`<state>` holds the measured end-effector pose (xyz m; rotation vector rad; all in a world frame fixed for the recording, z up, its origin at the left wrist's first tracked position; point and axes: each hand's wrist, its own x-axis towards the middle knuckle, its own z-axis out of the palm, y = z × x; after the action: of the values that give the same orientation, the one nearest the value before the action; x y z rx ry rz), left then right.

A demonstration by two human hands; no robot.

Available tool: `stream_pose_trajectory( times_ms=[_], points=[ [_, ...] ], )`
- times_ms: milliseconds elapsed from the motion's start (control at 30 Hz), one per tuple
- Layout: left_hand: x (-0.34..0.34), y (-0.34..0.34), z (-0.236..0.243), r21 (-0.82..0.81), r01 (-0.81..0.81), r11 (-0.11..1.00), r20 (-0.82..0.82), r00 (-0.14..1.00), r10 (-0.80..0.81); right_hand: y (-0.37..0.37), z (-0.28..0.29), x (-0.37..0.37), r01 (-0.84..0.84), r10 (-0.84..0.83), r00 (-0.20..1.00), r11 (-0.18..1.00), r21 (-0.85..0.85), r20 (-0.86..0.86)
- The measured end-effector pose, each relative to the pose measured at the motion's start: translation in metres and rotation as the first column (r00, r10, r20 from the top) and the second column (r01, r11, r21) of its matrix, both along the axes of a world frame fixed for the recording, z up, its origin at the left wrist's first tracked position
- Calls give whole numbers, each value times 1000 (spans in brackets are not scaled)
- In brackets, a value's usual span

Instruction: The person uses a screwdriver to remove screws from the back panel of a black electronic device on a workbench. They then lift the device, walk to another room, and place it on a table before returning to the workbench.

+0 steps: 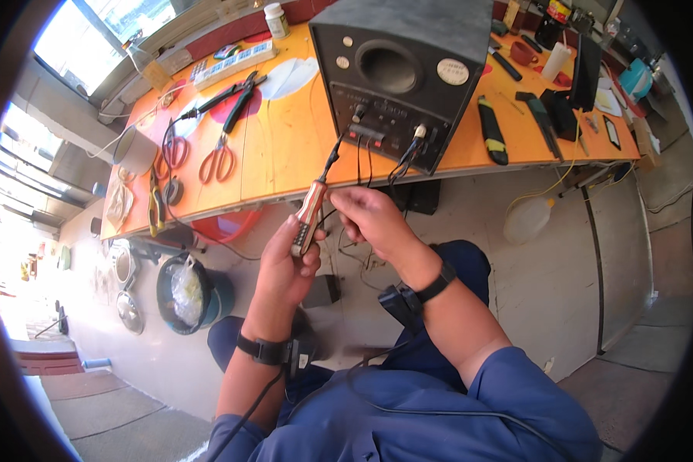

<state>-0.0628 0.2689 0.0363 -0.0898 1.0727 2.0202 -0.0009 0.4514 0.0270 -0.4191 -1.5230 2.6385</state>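
Observation:
My left hand (279, 266) is closed around a red-and-silver handled tool (310, 212) with a dark shaft pointing up and away. Its tip comes close to the lower back panel of a black speaker box (439, 108); whether it touches cannot be told. Beside the handle, my right hand (377, 225) has its thumb and forefinger pinched together; what sits between them is too small to make out. Several black cables (403, 163) are plugged into the panel and hang over the table's front edge. The box stands on the orange tabletop (285, 158).
Left on the table lie red-handled scissors (217, 163), green-handled cutters (242, 104), yellow-black pliers (155, 208) and a power strip (235, 65). At right are a box cutter (491, 131) and a red cup (523, 52). Below stand a dark bucket (217, 296) and a plastic jug (527, 221).

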Motion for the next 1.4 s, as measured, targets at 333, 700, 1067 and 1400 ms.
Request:
stream_pose_trajectory(
  times_ms=[333,700,1067,1400],
  points=[
    [-5,3,-5,208,13,978,200,978,-56,140,194,74,476,-211,880,384,791,-426],
    [-4,4,8,173,59,983,109,991,-78,306,230,-68,-27,-356,926,-390,920,-123],
    [7,15,0,-386,-444,809,-909,331,-252,352,205,-87,95,-245,966,57,994,-79],
    [-10,11,20,26,60,998,-60,997,-58,320,205,-73,135,-109,989,403,905,-99]
  ],
)
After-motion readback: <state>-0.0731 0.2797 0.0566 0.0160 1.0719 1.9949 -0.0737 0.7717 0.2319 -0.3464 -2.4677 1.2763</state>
